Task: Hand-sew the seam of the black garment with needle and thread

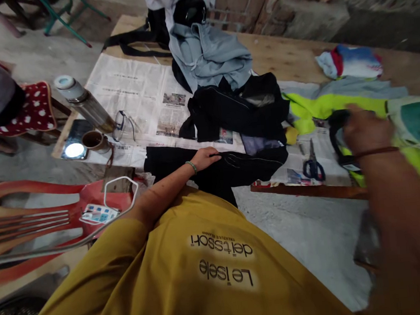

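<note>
A black garment (248,166) with thin pale piping lies along the front edge of the table, and part of it hangs over. My left hand (206,159) is on its upper edge, fingers closed together on the cloth. Over at the right, my right hand (367,130) is blurred by motion. It appears closed round the top of a black looped handle (336,138); what that handle belongs to is partly hidden. Close beside this hand is a white-and-teal iron-like appliance (419,117), on a neon yellow and grey garment (360,98). Scissors (313,165) lie between my hands.
Newspaper (132,85) covers much of the table. More black clothing (235,108) and a grey garment (209,53) are piled behind. At left stand a bottle (86,105), a mug (96,141) and glasses (122,126). A red chair (23,190) is beside me; a seated person is farther left.
</note>
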`<state>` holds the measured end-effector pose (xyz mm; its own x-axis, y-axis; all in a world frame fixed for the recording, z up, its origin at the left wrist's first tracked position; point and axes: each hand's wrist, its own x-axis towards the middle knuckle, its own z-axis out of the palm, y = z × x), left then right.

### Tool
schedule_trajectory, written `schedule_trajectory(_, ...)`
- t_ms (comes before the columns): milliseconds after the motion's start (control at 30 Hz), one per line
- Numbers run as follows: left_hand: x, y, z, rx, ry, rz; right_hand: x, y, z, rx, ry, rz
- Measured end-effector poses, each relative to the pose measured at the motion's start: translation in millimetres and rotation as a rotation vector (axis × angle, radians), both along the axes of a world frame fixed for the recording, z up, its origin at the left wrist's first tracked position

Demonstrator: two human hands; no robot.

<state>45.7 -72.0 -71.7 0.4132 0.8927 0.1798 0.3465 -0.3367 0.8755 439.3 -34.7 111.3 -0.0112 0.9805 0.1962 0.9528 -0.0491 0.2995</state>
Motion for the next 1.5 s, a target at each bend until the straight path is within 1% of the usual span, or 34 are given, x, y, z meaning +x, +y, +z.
schedule_trajectory(33, -0.2, -0.2, 0.2, 0.008, 0.005, -0.002, -22.4, -4.2, -11.8, -0.065, 0.030, 0.046)
schedule_trajectory(67, -0.4, -0.5, 0.7, 0.014, 0.011, -0.004, -48.9, -7.7, -24.2, -0.136, 0.062, 0.133)
schedule_trajectory(100, -0.6, -0.7, 1.3, 0.017, 0.017, -0.005, -77.3, -11.1, -36.2, -0.201, 0.095, 0.255)
schedule_trajectory(133, -0.9, -1.0, 2.0, 0.018, 0.024, -0.006, -105.2, -15.0, -46.8, -0.255, 0.131, 0.427)
schedule_trajectory(200, -1.3, -1.5, 3.6, 0.014, 0.034, -0.012, -151.4, -24.4, -62.1, -0.258, 0.204, 0.637)
schedule_trajectory(233, -1.4, -1.7, 4.3, 0.010, 0.036, -0.016, -167.5, -29.5, -66.8, -0.249, 0.237, 0.712)
schedule_trajectory(300, -1.5, -1.9, 5.2, 0.001, 0.039, -0.025, -185.2, -38.8, -72.2, -0.244, 0.270, 0.800)
schedule_trajectory(367, -1.3, -1.9, 5.1, -0.004, 0.036, -0.028, -188.6, -44.8, -76.0, -0.276, 0.268, 0.845)
schedule_trajectory(467, -0.7, -1.5, 3.4, 0.004, 0.022, -0.028, -183.0, -46.3, -83.9, -0.338, 0.249, 0.871)
schedule_trajectory(567, -0.2, -1.1, 1.5, 0.007, 0.010, -0.029, -178.0, -43.1, -91.8, -0.337, 0.231, 0.860)
schedule_trajectory(633, -0.2, -1.1, 0.8, 0.005, 0.009, -0.025, -176.3, -41.2, -93.5, -0.326, 0.230, 0.858)
schedule_trajectory(800, -0.7, -1.4, 1.0, 0.004, 0.016, -0.016, -167.8, -37.7, -85.0, -0.323, 0.248, 0.871)
schedule_trajectory(933, -1.0, -1.6, 1.3, 0.001, 0.011, -0.018, -154.6, -32.6, -77.5, -0.305, 0.227, 0.820)
schedule_trajectory(1033, -1.0, -1.3, 0.9, 0.002, 0.014, -0.016, -149.8, -30.8, -77.2, -0.307, 0.295, 0.779)
schedule_trajectory(1100, -0.9, -1.1, 0.4, 0.009, 0.012, -0.020, -151.5, -31.6, -79.9, -0.340, 0.370, 0.767)
schedule_trajectory(1167, -0.9, -0.9, -0.1, 0.015, 0.008, -0.025, -155.8, -32.9, -84.3, -0.408, 0.432, 0.771)
schedule_trajectory(1233, -1.0, -0.8, -0.4, 0.022, 0.006, -0.029, -160.1, -33.1, -89.2, -0.471, 0.466, 0.782)
schedule_trajectory(1300, -1.2, -0.8, -0.4, 0.028, 0.008, -0.030, -162.3, -31.4, -93.3, -0.490, 0.473, 0.785)
schedule_trajectory(1367, -1.5, -0.7, -0.2, 0.031, 0.015, -0.032, -160.8, -27.4, -94.9, -0.455, 0.452, 0.772)
schedule_trajectory(1500, -1.8, -0.7, 0.4, 0.028, 0.027, -0.033, -149.5, -16.9, -88.8, -0.272, 0.360, 0.669)
